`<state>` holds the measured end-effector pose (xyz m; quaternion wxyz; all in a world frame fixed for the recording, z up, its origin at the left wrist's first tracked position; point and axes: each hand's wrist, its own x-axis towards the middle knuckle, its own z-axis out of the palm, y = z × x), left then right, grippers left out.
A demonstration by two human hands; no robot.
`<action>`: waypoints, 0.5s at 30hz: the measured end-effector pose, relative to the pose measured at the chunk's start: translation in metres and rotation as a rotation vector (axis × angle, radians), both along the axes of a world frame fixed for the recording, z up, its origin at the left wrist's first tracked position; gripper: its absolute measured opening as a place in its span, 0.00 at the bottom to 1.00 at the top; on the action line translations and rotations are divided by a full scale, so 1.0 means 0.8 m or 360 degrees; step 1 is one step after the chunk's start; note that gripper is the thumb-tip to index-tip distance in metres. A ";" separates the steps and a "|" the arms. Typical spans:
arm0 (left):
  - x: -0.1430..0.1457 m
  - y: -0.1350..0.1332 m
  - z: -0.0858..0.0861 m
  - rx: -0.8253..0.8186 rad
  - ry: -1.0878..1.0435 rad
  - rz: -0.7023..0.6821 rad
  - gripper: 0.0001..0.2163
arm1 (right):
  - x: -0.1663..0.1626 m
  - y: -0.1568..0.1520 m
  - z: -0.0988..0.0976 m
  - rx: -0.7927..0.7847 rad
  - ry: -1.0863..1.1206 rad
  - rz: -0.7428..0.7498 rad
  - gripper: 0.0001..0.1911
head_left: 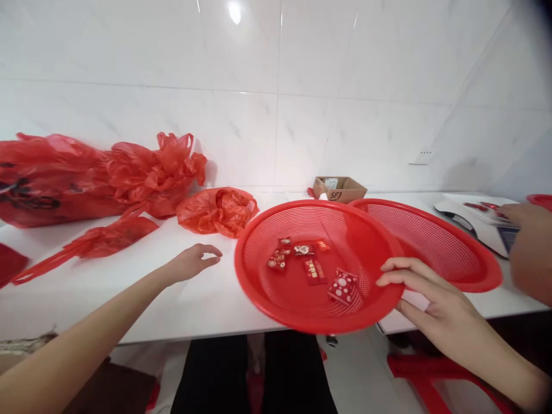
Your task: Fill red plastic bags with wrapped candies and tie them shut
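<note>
My right hand (425, 290) grips the right rim of a round red plastic basket (254, 290), fingers over the edge and thumb below. The basket is tilted toward me and juts past the table's front edge. Several small red wrapped packets (316, 271) lie on its bottom, one with white dots (344, 286) near the right side. My left hand (194, 263) hovers over the white table, left of the basket and apart from it, thumb and fingers parted with nothing between them. A crumpled red plastic bag (218, 211) sits just beyond that hand.
A second red basket (435, 241) stands behind on the right. Large red bags (86, 178) line the wall at left. A small cardboard box (340, 188) is at the back. At far right, another person's hand (528, 236) is over a white device (478, 210). A red stool (426, 374) stands below.
</note>
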<state>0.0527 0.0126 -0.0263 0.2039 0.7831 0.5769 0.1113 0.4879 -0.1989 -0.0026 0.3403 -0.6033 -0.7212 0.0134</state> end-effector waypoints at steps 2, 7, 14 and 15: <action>0.001 0.004 -0.003 -0.0023 0.0036 -0.0044 0.18 | 0.007 0.002 -0.009 0.0065 -0.0115 -0.0135 0.11; 0.006 0.019 -0.012 0.0059 0.0184 -0.0034 0.19 | 0.013 0.007 -0.022 0.0323 -0.0613 -0.0639 0.20; 0.010 0.040 -0.039 0.0440 0.0352 0.0162 0.21 | -0.005 0.034 -0.034 0.0239 -0.0963 -0.0480 0.24; 0.012 0.042 -0.042 0.0495 0.0349 0.0187 0.21 | -0.018 0.038 -0.031 0.0227 -0.0922 -0.0420 0.23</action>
